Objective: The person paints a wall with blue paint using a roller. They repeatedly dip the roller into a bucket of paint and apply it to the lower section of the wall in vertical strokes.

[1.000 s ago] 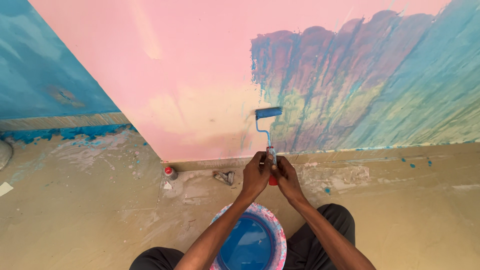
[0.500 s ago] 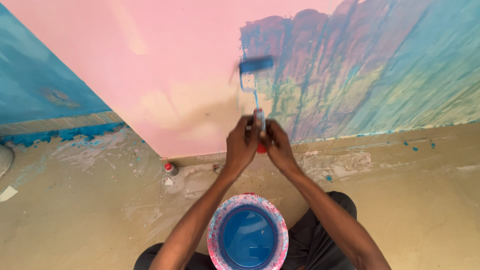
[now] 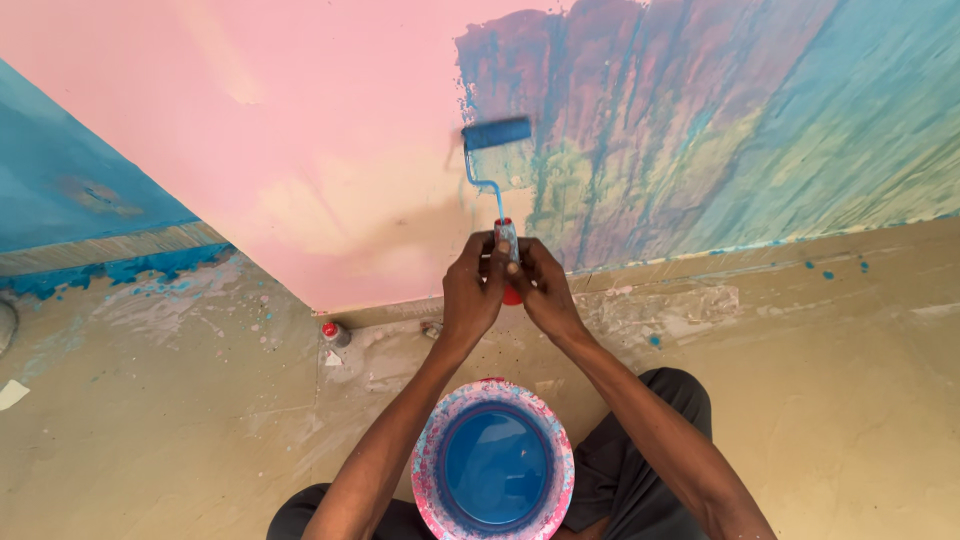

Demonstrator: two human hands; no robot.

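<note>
Seen from above, two bare hands are clasped together around the handle of a small paint roller (image 3: 497,170). The left hand (image 3: 472,292) is wrapped closed on the handle's left side, fingers curled tight. The right hand (image 3: 541,290) is closed against it from the right, so that only a short stretch of the handle and its red end are seen between the two palms.

The roller's long axis runs straight up and away from the grip, toward the wall. A thin bent metal stem rises from the handle, and the blue, paint-loaded sleeve is set crosswise at the top, lying flat against the wall (image 3: 300,130).

Left of the grip, the wall is bare pink, with an older blue wall further left. Low and left of the hands, a small red-capped bottle (image 3: 335,333) is seen on the splattered floor (image 3: 150,420). Directly below the grip, between the forearms and knees, a bucket (image 3: 493,465) of blue paint is placed, its rim spattered pink and white. Right of the grip, the wall is streaked with blue, purple and teal paint. Nothing is seen between roller and wall.
</note>
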